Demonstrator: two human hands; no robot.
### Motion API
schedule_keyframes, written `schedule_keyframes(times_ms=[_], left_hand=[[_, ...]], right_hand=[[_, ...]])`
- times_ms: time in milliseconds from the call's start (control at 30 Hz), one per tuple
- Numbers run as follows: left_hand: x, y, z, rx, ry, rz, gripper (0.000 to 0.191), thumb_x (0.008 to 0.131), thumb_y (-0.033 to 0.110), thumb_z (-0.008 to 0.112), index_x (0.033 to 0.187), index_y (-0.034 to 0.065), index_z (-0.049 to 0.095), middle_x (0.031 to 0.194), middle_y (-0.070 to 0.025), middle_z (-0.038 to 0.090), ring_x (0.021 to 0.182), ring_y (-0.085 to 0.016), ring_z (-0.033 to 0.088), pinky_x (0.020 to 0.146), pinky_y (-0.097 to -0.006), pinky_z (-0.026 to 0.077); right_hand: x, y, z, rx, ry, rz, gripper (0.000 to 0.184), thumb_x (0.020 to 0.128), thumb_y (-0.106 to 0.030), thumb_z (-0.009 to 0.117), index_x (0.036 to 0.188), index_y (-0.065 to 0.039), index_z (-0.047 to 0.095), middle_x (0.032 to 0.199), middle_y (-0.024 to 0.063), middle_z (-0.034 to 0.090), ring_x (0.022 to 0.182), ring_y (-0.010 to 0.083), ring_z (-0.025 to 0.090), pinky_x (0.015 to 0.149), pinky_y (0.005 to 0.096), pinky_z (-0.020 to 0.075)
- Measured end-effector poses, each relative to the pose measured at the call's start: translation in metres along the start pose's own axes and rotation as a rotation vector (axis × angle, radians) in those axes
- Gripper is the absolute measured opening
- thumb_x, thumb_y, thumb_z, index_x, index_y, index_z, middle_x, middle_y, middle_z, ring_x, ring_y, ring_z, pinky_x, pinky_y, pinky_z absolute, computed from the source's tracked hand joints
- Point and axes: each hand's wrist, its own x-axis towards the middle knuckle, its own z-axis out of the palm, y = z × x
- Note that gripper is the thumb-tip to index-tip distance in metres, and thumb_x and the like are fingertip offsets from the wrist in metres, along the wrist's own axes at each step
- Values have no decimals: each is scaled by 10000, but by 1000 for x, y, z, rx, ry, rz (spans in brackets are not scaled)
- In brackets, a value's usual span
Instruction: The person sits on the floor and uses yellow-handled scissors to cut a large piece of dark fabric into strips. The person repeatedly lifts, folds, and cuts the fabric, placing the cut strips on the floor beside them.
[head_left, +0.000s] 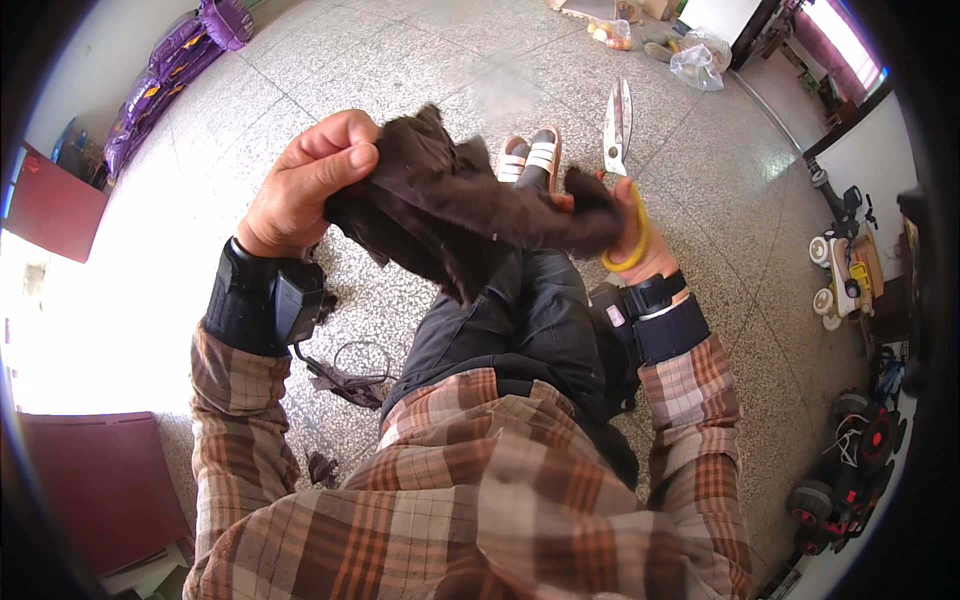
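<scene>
A piece of dark brown cloth (457, 210) is stretched between my two hands above my lap. My left hand (307, 180) pinches its upper left edge between thumb and fingers. At the cloth's right end, my right hand (637, 232) grips a bunched part, and some of its fingers are hidden behind the fabric. A pair of scissors (618, 131) with yellow handles also hangs in my right hand, its handle loop around the hand. The metal blades point away from me and stand slightly apart, not touching the cloth.
Dark cloth scraps (352, 386) lie on the speckled floor (720, 195) at my left. Purple bags (176, 67) line the left wall. A red-brown board or cabinet (97, 487) stands at lower left. Ride-on toys (847, 457) and plastic bags (697, 64) are on the right.
</scene>
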Motion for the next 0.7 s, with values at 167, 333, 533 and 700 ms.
schedule_keyframes(times_ms=[167, 333, 533, 700], left_hand=[[5, -6, 4, -3, -51, -57, 118, 913, 184, 552, 835, 96, 534, 773, 71, 463, 713, -41, 400, 676, -198, 333], [14, -12, 6, -36, -74, -41, 125, 914, 191, 551, 840, 92, 530, 781, 72, 447, 735, -44, 385, 697, -198, 319], [25, -7, 32, -175, -149, -67, 127, 918, 175, 541, 834, 82, 525, 767, 72, 441, 725, -42, 380, 684, -200, 321], [30, -3, 52, -162, -205, -51, 143, 927, 190, 532, 860, 65, 548, 752, 68, 477, 722, -41, 401, 684, -196, 340]], right_hand=[[-5, 10, 20, -21, -67, 38, 633, 714, -574, 653, 1024, -46, 495, 1064, 215, 601, 914, 292, 629, 877, 375, 482], [-21, 0, 31, -291, -4, 271, 467, 696, -275, 785, 974, -55, 480, 1029, 191, 617, 763, 198, 630, 715, 297, 509], [-17, 6, 51, -375, -19, 203, 522, 691, -205, 788, 1079, -30, 485, 1135, 116, 555, 865, 161, 585, 825, 284, 459], [-9, 8, 57, -147, -160, 128, 399, 696, -30, 732, 1038, -49, 528, 1037, 34, 599, 936, 131, 574, 887, 257, 427]])
